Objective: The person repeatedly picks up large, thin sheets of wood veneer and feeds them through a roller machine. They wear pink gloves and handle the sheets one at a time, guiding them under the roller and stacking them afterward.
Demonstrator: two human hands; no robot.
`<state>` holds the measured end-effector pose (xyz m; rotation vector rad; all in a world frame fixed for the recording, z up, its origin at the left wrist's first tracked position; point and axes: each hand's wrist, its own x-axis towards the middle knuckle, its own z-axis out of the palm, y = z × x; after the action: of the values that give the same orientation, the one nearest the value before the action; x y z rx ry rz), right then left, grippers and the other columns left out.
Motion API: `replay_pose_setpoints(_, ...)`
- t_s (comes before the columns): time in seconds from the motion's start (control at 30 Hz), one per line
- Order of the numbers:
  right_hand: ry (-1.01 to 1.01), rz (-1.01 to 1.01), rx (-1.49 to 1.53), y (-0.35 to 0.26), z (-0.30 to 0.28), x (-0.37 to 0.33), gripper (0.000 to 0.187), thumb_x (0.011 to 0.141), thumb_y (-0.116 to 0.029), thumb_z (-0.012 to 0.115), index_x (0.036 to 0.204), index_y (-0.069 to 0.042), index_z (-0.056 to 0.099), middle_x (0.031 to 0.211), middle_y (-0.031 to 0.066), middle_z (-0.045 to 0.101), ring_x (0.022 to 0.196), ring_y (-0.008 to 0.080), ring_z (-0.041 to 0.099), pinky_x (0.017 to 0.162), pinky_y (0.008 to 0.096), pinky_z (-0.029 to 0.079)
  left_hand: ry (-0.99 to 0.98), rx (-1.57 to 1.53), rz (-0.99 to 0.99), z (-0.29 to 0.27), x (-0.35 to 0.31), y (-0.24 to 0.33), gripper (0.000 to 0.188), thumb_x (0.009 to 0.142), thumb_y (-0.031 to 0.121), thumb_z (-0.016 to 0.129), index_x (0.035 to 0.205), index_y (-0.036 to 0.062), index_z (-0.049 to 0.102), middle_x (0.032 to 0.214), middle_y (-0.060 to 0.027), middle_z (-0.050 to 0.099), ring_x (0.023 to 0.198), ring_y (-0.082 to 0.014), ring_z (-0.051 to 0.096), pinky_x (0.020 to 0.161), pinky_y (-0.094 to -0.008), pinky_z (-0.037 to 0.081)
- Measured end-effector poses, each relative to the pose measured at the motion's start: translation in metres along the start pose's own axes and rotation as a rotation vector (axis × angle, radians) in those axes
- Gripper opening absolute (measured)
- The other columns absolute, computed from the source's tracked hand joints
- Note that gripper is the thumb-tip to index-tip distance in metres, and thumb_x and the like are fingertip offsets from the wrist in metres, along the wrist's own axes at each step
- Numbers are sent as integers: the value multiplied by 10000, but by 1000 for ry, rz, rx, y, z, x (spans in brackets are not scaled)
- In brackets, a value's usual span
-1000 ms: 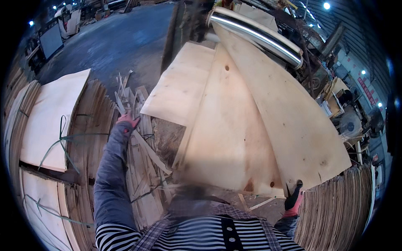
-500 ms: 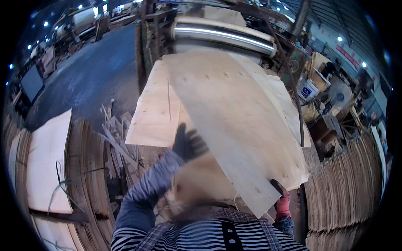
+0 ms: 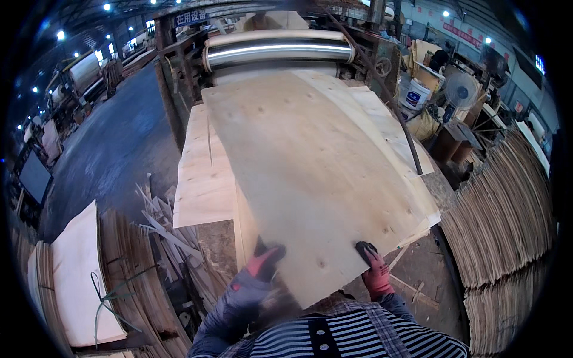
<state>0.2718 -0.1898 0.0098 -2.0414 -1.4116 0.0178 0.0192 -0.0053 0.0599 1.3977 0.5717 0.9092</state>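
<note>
1. My right hand (image 3: 374,271), in a pink glove with dark fingertips, is closed on the right edge of the wood sheet (image 3: 310,173), near its near end.
2. My left hand (image 3: 265,261) is at the sheet's left edge; it is blurred, so I cannot tell how tightly it grips.
3. The sheet lies over paler sheets (image 3: 202,188), stretching from my chest toward the shiny roller (image 3: 280,52).

A round fan (image 3: 461,89) at right on my feed, a white bucket (image 3: 416,94) near it, wood scraps (image 3: 179,237) I spot at left, bluish floor (image 3: 113,149), lights (image 3: 61,35) overhead
</note>
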Motion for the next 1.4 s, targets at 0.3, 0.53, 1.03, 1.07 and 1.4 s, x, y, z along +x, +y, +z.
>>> replay_pose_setpoints(0.3, -265, -98, -199, -31, 26, -16, 591, 600, -153, 624, 1161, -137, 439, 1163, 123, 443, 1098, 293, 398, 907, 397, 334, 77, 168, -225, -65, -2, -17, 281, 761, 137, 542, 994, -20, 529, 878, -97, 595, 798, -153, 557, 712, -255, 445)
replay_pose_setpoints(0.53, -254, -222, -317, -37, 62, 57, 539, 703, -324, 561, 1186, -141, 410, 1214, 126, 394, 1123, 287, 366, 937, 413, 297, 207, 22, -361, -103, 57, -43, 348, 794, 249, 549, 1004, -27, 516, 906, -80, 589, 783, -126, 554, 702, -242, 444)
replay_pose_setpoints(1.03, -262, -430, -155, 31, 65, 122, 571, 711, -431, 539, 1191, -151, 407, 1235, 113, 361, 1162, 318, 282, 956, 503, 206, 610, 1079, -398, -51, 42, -101, 481, 677, 305, 571, 1136, 196, 475, 879, -184, 579, 814, -331, 558, 745, -414, 434)
replay_pose_setpoints(1.07, -318, -424, -225, 31, 63, 124, 569, 715, -437, 531, 1193, -155, 406, 1245, 115, 352, 1164, 323, 278, 955, 501, 208, 606, 1102, -403, -47, 47, -102, 464, 676, 304, 570, 1121, 198, 490, 873, -182, 581, 819, -331, 557, 750, -415, 432)
replay_pose_setpoints(1.4, -433, -375, -251, 24, 53, 146, 623, 667, -443, 574, 1205, -184, 398, 1261, 106, 339, 1183, 317, 253, 974, 502, 161, 713, 1047, -670, -35, 48, -110, 522, 686, 453, 554, 1085, 120, 510, 1012, -157, 549, 923, -311, 531, 805, -399, 413)
